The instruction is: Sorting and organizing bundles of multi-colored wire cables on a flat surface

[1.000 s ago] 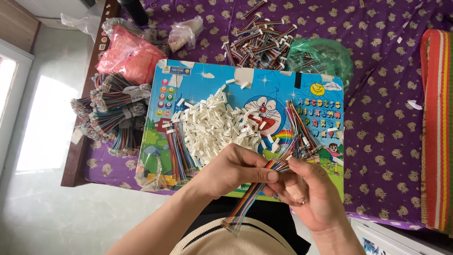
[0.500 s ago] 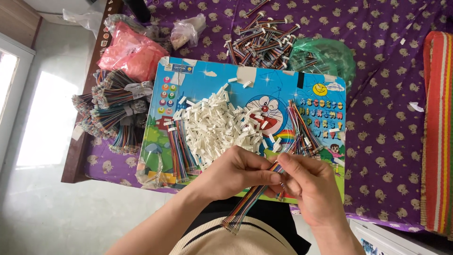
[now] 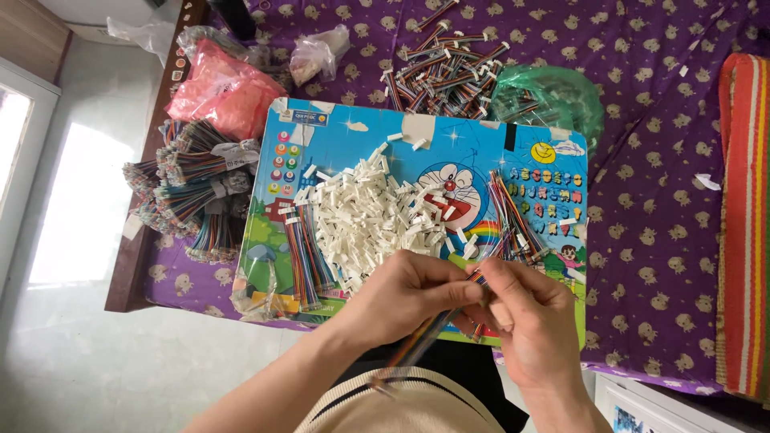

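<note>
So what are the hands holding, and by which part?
Both the left hand and the right hand pinch one multicoloured ribbon cable at its upper end.

Both bare forearms reach forward; the left hand (image 3: 405, 293) and right hand (image 3: 533, 317) meet, fingers (image 3: 461, 295) pinched together.

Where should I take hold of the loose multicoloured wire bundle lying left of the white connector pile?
Pinch the wire bundle at its middle, coming from above with the grip across its width. It lies flat on the blue board, running lengthwise away from you, with bare board on its left.
</note>
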